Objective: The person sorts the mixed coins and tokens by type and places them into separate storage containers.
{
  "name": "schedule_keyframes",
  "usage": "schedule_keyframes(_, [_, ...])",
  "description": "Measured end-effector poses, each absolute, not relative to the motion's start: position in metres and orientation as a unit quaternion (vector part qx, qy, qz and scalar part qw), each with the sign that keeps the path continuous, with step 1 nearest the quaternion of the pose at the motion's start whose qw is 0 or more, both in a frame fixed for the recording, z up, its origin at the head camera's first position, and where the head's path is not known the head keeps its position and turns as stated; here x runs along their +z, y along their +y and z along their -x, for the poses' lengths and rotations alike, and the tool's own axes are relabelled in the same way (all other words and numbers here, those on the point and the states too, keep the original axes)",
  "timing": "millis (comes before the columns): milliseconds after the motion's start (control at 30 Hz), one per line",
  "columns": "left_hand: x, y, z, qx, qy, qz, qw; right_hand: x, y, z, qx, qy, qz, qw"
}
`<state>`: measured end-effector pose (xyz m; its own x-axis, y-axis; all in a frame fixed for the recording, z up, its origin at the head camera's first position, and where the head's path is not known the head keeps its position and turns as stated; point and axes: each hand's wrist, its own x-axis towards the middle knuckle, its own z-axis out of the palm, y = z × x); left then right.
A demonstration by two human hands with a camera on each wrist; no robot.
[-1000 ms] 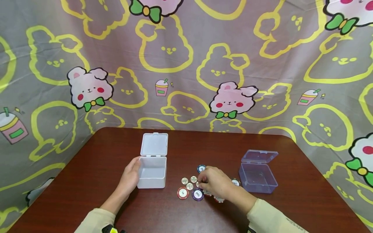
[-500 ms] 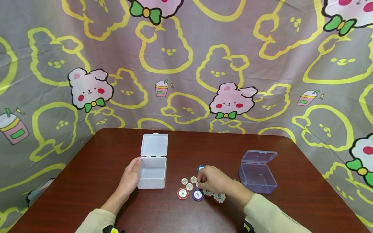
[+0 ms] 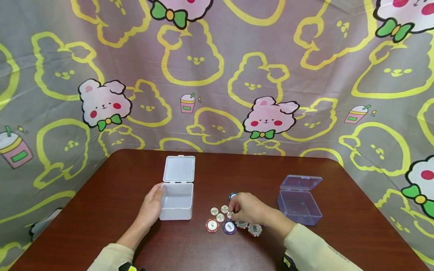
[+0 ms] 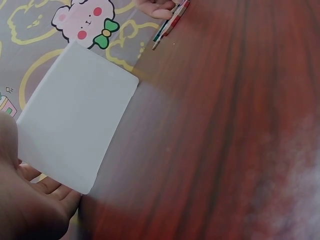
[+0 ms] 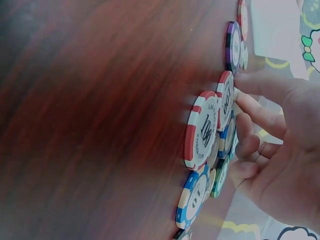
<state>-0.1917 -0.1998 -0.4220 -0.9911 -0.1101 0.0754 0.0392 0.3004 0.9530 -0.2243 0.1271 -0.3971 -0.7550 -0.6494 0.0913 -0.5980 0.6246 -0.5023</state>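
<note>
Barely a shift, nothing lifted: lower centre, right hand (image 3: 251, 209) lingers at a gold coin (image 3: 229, 215), pinch unclear, left hand (image 3: 151, 203) gripping white box (image 3: 175, 214).

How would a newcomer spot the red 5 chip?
On the brown table, find the open white box. Right of it, on the near side of the gold coins, lies the red 5 chip. It's the leftmost chip, reading 5 beside the purple 500 chip.

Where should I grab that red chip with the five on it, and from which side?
Probably pinch the rim of the red chip, coming from its near left side: it lies flat with bare tabletop there, while gold coins sit behind and the purple chip lies close on its right.
</note>
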Motion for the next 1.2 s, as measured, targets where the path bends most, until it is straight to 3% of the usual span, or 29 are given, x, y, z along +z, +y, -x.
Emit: schedule_keyframes(1200, [-0.4232,-0.1991,0.1919,-0.595,-0.801,-0.025,0.062,-0.3984,0.1281,0.2265,-0.351,0.885,0.295,0.083])
